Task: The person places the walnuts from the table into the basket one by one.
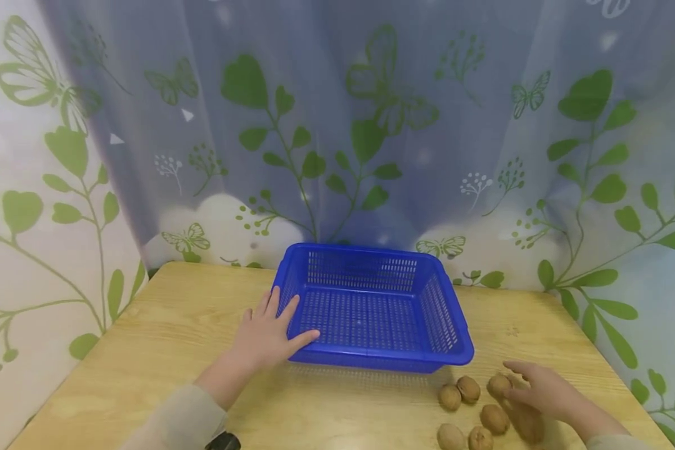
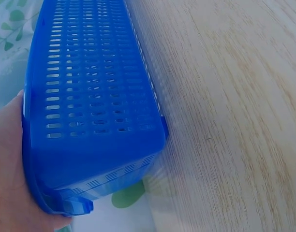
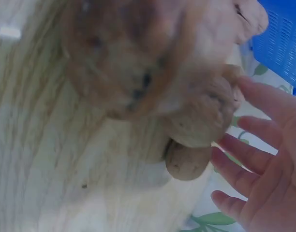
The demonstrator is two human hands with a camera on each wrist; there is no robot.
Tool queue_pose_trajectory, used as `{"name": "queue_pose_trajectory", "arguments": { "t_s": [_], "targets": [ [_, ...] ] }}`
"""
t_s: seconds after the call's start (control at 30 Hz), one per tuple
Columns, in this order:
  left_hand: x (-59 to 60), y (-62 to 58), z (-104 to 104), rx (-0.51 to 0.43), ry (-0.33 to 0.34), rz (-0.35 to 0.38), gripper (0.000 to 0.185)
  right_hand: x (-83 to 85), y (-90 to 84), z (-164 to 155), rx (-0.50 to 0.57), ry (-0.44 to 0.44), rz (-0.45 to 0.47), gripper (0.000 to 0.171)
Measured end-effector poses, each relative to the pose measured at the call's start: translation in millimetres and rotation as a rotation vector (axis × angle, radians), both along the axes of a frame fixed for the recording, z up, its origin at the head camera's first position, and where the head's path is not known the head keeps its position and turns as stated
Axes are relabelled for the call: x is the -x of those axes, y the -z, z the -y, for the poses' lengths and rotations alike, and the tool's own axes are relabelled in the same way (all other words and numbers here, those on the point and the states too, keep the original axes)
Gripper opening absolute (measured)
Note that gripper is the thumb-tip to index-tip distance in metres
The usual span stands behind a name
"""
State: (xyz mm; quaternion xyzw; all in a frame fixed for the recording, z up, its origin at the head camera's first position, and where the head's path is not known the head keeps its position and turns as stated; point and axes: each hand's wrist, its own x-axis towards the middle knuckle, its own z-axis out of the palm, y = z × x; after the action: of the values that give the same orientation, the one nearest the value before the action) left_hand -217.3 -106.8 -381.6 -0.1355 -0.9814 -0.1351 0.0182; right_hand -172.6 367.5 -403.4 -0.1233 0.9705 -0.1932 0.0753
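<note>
A blue plastic basket [image 1: 371,357] with slotted walls stands on the wooden table and holds nothing. My left hand [image 1: 265,334] rests on its front left corner, fingers spread and fairly straight over the rim. The left wrist view shows that hand [image 2: 7,169] against the rim of the basket [image 2: 95,150]. Several brown walnuts [image 1: 495,419] lie in front of the basket's right corner. Over the rightmost ones is my right hand [image 1: 547,390], its fingers extended beside a walnut [image 1: 499,385]. In the right wrist view, loosely bent fingers are close to a walnut [image 3: 188,160]; contact is unclear.
The light wooden table [image 1: 202,312] reaches back to a curtain [image 1: 337,156] printed with leaves and butterflies. A small black object [image 1: 224,441] shows at the bottom edge by the left sleeve [image 1: 182,419]. Bare tabletop lies left of the basket.
</note>
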Motion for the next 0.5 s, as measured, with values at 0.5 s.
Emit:
{"name": "queue_pose_trajectory", "arguments": {
  "t_s": [0.5],
  "targets": [
    [-3.4,3.8,0,-0.007,0.017,-0.028,0.092,2.5,13.8,3,0.001,-0.054,-0.08,0.042]
  ]
}}
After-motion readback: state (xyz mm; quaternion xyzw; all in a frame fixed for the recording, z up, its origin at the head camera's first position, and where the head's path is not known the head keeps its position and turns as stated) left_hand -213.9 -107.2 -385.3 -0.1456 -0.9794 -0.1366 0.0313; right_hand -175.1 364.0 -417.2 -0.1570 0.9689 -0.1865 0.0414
